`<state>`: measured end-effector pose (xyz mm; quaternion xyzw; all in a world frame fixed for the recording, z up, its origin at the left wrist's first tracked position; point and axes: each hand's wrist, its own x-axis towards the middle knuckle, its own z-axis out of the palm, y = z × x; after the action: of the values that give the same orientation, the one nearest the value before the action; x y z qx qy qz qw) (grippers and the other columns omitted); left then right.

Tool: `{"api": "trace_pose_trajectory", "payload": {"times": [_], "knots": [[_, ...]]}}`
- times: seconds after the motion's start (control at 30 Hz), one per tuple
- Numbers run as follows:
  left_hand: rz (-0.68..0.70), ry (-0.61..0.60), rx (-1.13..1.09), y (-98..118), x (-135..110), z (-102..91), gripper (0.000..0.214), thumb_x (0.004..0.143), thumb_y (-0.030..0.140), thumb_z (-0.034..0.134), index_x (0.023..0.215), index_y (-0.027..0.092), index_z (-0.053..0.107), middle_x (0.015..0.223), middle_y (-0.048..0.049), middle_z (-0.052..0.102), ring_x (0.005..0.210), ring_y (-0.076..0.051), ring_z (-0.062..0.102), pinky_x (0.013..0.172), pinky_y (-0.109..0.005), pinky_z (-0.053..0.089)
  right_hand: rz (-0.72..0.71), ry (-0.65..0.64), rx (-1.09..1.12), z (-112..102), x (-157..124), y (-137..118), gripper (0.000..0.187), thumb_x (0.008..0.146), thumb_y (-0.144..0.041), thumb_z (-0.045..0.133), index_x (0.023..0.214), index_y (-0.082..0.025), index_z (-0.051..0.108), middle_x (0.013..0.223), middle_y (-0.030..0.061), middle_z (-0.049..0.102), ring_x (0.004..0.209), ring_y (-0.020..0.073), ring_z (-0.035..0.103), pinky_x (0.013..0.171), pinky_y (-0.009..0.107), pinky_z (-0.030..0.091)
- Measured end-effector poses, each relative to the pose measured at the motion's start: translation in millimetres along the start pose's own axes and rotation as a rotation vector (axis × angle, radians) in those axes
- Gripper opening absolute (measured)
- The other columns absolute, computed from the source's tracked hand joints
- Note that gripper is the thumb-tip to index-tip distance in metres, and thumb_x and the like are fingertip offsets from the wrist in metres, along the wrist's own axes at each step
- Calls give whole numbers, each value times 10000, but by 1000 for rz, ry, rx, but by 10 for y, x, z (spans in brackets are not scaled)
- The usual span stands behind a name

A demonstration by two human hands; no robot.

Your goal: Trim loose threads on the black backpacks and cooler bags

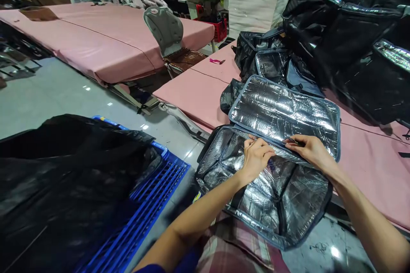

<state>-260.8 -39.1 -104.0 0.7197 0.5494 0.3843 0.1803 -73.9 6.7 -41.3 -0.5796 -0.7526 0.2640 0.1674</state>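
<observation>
Cooler bag [283, 113], one, under two hands [256, 156] [309, 150]

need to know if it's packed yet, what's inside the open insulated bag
Only crinkled silver foil lining shows inside the insulated bag. The left hand and forearm cover part of it, so that patch is unseen.

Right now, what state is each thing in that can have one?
insulated bag, open, foil lining showing.
bag lid, flipped back flat on the pink table.
left hand, pinching the insulated bag's back seam.
right hand, pinching a thin dark piece at that seam; unclear what it is.
black bags, piled, some unzipped.
blue crate, partly covered by black sheeting.
chair, upright, unoccupied.
</observation>
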Motion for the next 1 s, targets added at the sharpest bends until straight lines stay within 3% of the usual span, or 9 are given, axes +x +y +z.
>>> {"api": "trace_pose_trajectory", "payload": {"times": [0.1, 0.17, 0.27, 0.33, 0.5, 0.63, 0.8, 0.9, 1.0], "knots": [[-34, -23, -33, 15, 1, -30, 150, 842, 294, 588, 755, 243, 699, 828, 21, 630, 816, -108, 547, 878, -336, 248, -162, 317, -352, 2, -234, 24, 484, 766, -553, 575, 1107, -211, 605, 847, 32, 677, 720, 194, 587, 594, 278, 350], [-42, -20, -51, 15, 1, -28, 141, 836, 292, 596, 753, 247, 700, 828, 24, 629, 816, -108, 546, 889, -336, 240, -374, 449, -617, 13, -381, 19, 341, 831, -431, 563, 1077, -198, 604, 803, 27, 674, 678, 166, 560, 605, 283, 324], [-66, -11, -70, 21, 0, -38, 130, 825, 287, 610, 738, 239, 695, 809, 32, 623, 809, -104, 548, 893, -332, 238, -683, 502, -911, 38, -495, -38, 144, 863, -224, 549, 989, -196, 613, 800, 2, 676, 653, 131, 512, 634, 293, 297], [-78, -16, -83, 38, 0, -63, 124, 820, 284, 618, 732, 235, 690, 801, 39, 621, 813, -102, 552, 897, -329, 238, -768, 491, -1024, 53, -495, -94, 160, 859, -141, 536, 997, -190, 599, 841, -6, 675, 674, 123, 497, 644, 293, 290], [-93, -49, -93, 90, 9, -92, 112, 816, 287, 620, 743, 235, 687, 818, 34, 628, 828, -114, 552, 910, -335, 241, -837, 507, -1117, 61, -404, -187, 220, 866, -57, 460, 1027, -164, 566, 890, 7, 658, 705, 108, 481, 624, 285, 276], [-88, -67, -67, 63, 1, -114, 132, 827, 306, 604, 751, 239, 688, 832, 37, 635, 827, -111, 551, 899, -332, 242, -867, 498, -1117, 64, -373, -177, 204, 865, -42, 443, 974, -165, 564, 725, -22, 608, 662, 112, 456, 605, 284, 262], [118, -323, 66, 21, 10, -389, 197, 817, 426, 589, 838, 265, 701, 895, 23, 645, 841, -131, 540, 813, -311, 275, -762, 438, -1038, 54, -391, -88, 142, 876, -92, 470, 874, -186, 576, 648, -22, 568, 651, 128, 449, 644, 299, 270], [230, -280, 201, 48, 128, -535, 290, 819, 447, 575, 1031, 265, 652, 1026, -25, 618, 917, -176, 504, 795, -311, 288, -742, 438, -1024, 27, -391, -46, 160, 874, -111, 491, 979, -186, 585, 775, -1, 632, 708, 134, 478, 714, 311, 285], [343, -261, 301, 50, 344, -543, 212, 893, 291, 481, 1020, 260, 649, 995, -38, 615, 932, -195, 470, 780, -316, 287, -767, 456, -1028, -7, -385, -28, 132, 867, -134, 520, 965, -187, 590, 791, -4, 647, 696, 132, 475, 717, 313, 279]]}}
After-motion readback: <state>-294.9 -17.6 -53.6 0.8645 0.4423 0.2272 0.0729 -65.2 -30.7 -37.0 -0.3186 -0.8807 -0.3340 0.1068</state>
